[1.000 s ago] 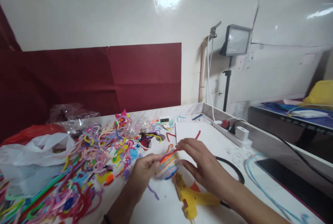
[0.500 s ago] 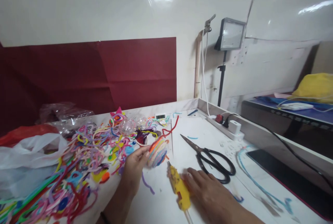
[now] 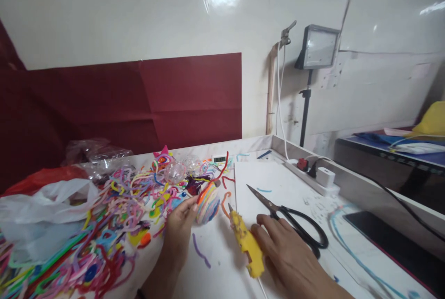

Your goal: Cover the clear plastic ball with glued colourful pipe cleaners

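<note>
My left hand (image 3: 179, 227) is closed in a pinch on the left side of a rounded ball wrapped in coloured pipe cleaners (image 3: 207, 204), striped orange, yellow, pink and blue. A red pipe cleaner (image 3: 223, 170) juts up behind its top. Just right of the ball, my right hand (image 3: 283, 248) is curled at the side of a yellow glue gun (image 3: 246, 242), its handle seemingly under my fingers. The nozzle points away, near an orange pipe cleaner (image 3: 225, 202). Black-handled scissors (image 3: 295, 218) lie beyond my right fingers, partly covered by them.
Tangled pipe cleaners (image 3: 121, 201) heap at left beside a white plastic bag (image 3: 45, 215). A purple piece (image 3: 200, 251) lies in front. Right: white board (image 3: 260, 174), power strip (image 3: 325, 188) with plugs and a black cable, phone (image 3: 392, 243). A raised rim (image 3: 382, 206) edges the table.
My right hand and the glue gun have shifted slightly away from me, the nozzle pointing farther forward. The wrapped ball has turned a little in my left hand. The whole view has shifted slightly.
</note>
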`<state>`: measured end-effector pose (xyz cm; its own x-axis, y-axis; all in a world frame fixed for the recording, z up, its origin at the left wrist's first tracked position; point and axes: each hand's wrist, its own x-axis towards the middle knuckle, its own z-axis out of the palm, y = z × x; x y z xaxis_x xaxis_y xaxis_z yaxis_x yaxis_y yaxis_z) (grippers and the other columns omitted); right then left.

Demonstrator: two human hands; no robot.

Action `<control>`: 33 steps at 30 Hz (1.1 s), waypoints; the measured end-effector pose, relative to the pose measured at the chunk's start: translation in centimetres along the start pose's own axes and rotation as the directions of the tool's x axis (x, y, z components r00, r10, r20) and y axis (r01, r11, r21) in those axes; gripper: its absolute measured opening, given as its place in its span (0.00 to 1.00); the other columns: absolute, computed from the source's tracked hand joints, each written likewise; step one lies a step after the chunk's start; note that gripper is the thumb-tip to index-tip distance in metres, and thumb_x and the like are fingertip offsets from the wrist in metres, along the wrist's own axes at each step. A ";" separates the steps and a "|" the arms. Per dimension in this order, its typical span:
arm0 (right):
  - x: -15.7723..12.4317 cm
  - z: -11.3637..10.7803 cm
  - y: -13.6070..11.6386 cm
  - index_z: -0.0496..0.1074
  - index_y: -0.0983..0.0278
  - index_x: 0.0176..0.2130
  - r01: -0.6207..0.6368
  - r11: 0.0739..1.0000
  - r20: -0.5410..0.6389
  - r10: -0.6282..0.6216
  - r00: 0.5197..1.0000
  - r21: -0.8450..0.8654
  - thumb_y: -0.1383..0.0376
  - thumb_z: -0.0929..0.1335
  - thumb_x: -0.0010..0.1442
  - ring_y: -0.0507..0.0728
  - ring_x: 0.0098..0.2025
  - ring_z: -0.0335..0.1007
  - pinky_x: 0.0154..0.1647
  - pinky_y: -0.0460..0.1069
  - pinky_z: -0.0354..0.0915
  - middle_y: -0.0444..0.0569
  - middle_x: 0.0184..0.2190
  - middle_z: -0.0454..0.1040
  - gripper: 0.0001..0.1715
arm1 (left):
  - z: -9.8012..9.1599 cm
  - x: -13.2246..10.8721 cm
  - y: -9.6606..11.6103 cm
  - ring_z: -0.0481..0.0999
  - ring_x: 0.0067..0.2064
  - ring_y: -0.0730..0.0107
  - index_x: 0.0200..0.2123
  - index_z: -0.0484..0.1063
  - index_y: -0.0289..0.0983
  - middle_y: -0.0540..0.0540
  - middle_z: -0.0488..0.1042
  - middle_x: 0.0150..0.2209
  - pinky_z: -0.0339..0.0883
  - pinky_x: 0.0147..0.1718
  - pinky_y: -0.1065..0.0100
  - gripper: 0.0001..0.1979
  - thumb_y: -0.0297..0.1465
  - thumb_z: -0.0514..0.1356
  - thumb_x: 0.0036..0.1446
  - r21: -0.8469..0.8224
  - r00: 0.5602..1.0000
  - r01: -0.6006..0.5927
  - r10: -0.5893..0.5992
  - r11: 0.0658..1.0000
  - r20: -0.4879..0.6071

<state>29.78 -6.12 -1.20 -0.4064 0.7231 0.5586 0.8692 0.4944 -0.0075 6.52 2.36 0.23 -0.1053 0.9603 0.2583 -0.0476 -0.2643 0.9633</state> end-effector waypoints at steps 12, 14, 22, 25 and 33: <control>2.5 -1.1 -1.3 0.61 0.58 0.33 -0.311 0.714 0.095 0.327 0.940 0.627 0.53 0.57 0.64 0.52 0.23 0.64 0.24 0.46 0.58 0.41 0.24 0.66 0.14 | 0.7 -0.3 -0.2 0.81 0.35 0.58 0.34 0.81 0.34 0.44 0.84 0.31 0.72 0.34 0.65 0.13 0.34 0.64 0.45 -0.027 0.997 -0.052 0.051 0.998 -0.050; 2.7 -0.8 -1.9 0.60 0.58 0.32 -0.318 0.678 0.109 0.333 0.937 0.663 0.50 0.58 0.62 0.52 0.24 0.64 0.24 0.46 0.57 0.41 0.24 0.66 0.16 | 0.9 -0.5 -0.3 0.80 0.33 0.59 0.35 0.81 0.34 0.44 0.83 0.30 0.72 0.32 0.66 0.13 0.34 0.63 0.45 -0.020 0.998 -0.056 0.055 0.998 -0.039; 3.2 -0.3 -2.8 0.62 0.58 0.35 -0.349 0.628 0.133 0.365 0.922 0.696 0.49 0.59 0.61 0.52 0.23 0.62 0.25 0.46 0.57 0.41 0.25 0.66 0.16 | 1.2 -0.8 -0.4 0.79 0.38 0.58 0.35 0.81 0.35 0.43 0.83 0.36 0.70 0.37 0.66 0.12 0.34 0.62 0.48 0.000 0.997 -0.077 0.077 0.997 0.033; 3.3 -0.4 -2.8 0.62 0.58 0.36 -0.363 0.619 0.148 0.371 0.917 0.697 0.49 0.59 0.61 0.52 0.23 0.62 0.25 0.46 0.57 0.41 0.24 0.65 0.16 | 1.3 -0.9 -0.4 0.79 0.40 0.57 0.35 0.81 0.36 0.43 0.83 0.36 0.71 0.41 0.64 0.11 0.33 0.62 0.48 -0.001 0.995 -0.093 0.093 0.996 0.040; 3.2 -0.3 -2.9 0.61 0.58 0.35 -0.392 0.623 0.177 0.380 0.908 0.676 0.48 0.58 0.61 0.52 0.24 0.63 0.25 0.46 0.57 0.41 0.24 0.65 0.17 | 1.3 -1.1 -0.6 0.79 0.39 0.59 0.34 0.81 0.38 0.44 0.81 0.35 0.73 0.38 0.65 0.10 0.31 0.61 0.49 0.056 0.987 -0.163 0.162 0.985 0.021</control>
<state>26.04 -5.37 0.83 -0.0890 0.9297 0.3575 0.5108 0.3507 -0.7849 7.96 1.58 -0.49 -0.0912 0.9063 0.4127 0.0260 -0.4122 0.9107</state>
